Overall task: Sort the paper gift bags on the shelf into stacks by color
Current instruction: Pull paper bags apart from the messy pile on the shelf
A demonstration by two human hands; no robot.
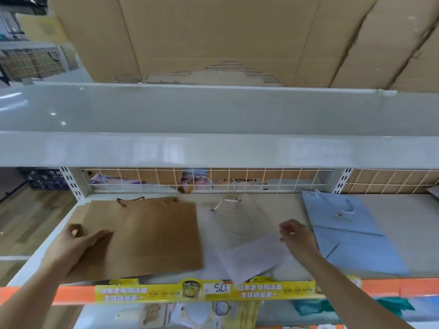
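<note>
A brown paper bag point(147, 236) lies flat on the white shelf point(403, 224), in the lower left of the frame. It is plain kraft paper with dark cord handles at its far edge, and a second brown edge shows just behind its top, so it can be a stack; how many bags are in it I cannot tell. In the lower middle lies a pale grey-white bag point(240, 224), flat too, with a twisted white cord handle; it is blurred, and its near part looks like a lighter folded bottom that reaches the front edge of the shelf. At the lower right lies a light blue bag point(351, 236) with a small gold mark and a white cord handle, its folded bottom turned toward the viewer. So three colours are visible: one brown place, one pale bag, one blue bag.

The left hand point(78, 245) rests flat on the near left corner of the brown bag, fingers point(99, 235) extended and close together, thumb at the bag's left edge. The right hand point(297, 233) is between the pale bag and the blue bag, with its fingers curled in; whether they pinch something I cannot tell.

Behind the bags stands a white wire grid point(209, 180), and more bags are dimly seen through it. A yellow price strip point(213, 290) runs along the orange shelf front.
</note>
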